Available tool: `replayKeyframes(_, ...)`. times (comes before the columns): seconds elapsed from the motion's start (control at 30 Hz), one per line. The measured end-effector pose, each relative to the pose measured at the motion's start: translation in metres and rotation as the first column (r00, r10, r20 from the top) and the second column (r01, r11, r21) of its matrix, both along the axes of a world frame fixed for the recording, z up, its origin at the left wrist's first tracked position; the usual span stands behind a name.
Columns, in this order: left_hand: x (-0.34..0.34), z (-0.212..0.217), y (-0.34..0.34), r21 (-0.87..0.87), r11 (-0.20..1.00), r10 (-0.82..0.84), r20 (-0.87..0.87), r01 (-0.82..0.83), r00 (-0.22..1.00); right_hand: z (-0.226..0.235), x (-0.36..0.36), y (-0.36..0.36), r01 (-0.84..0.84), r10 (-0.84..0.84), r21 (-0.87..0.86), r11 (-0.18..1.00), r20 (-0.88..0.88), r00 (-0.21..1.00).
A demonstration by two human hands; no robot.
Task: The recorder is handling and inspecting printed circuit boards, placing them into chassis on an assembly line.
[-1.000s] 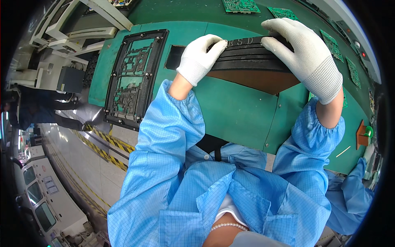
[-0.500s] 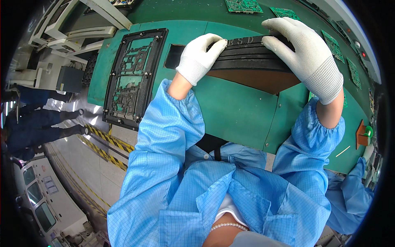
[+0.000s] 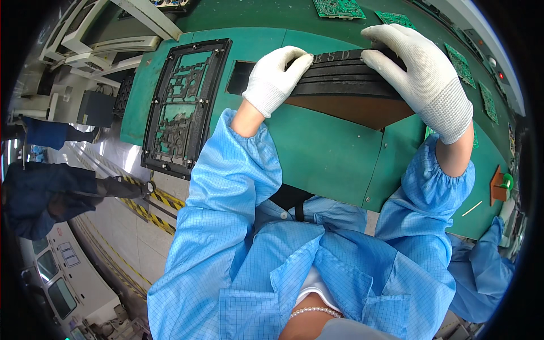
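Note:
In white knit gloves, both my hands hold a black box-like object with a ribbed side (image 3: 345,76) above the green work table (image 3: 323,144). My left hand (image 3: 276,79) pinches its upper left edge between thumb and fingers. At the upper right end, my right hand (image 3: 422,71) has its thumb over the edge and its fingers arched behind. A brown face (image 3: 357,110) shows below the ribs; what lies inside the object is hidden. Left of my left hand, a black frame fixture (image 3: 184,107) with cut-out shapes lies flat on the table.
Green circuit boards (image 3: 339,8) sit along the dark green strip beyond the table. A brown stand with a green roll (image 3: 501,182) and a thin stick (image 3: 472,208) are at the right, near a co-worker's blue sleeve (image 3: 481,277). People in dark clothes (image 3: 51,195) stand at the left.
My hands and the black box-like object have not visibly moved. The circuit boards have shifted slightly to the right. At the left, people in dark clothes have changed position.

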State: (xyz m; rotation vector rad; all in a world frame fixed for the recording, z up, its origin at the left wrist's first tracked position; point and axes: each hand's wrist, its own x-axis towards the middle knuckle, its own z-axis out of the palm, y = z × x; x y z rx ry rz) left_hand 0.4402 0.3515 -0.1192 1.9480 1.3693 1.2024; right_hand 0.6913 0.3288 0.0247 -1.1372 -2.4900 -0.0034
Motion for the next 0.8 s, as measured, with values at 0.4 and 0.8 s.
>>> replayKeyframes(0.4, -0.0011, -0.0010, 0.0008, 0.016, 1.000, -0.004, -0.014, 0.004, 1.000, -0.0007, 0.0000, 0.0014, -0.007, 0.007, -0.012, 1.000, -0.012, 1.000)
replayKeyframes(0.8, -0.0010, 0.0014, 0.0000, -0.001, 1.000, -0.002, -0.025, 0.002, 1.000, 0.0010, -0.0005, 0.0008, -0.003, 0.003, 0.006, 1.000, 0.000, 1.000)
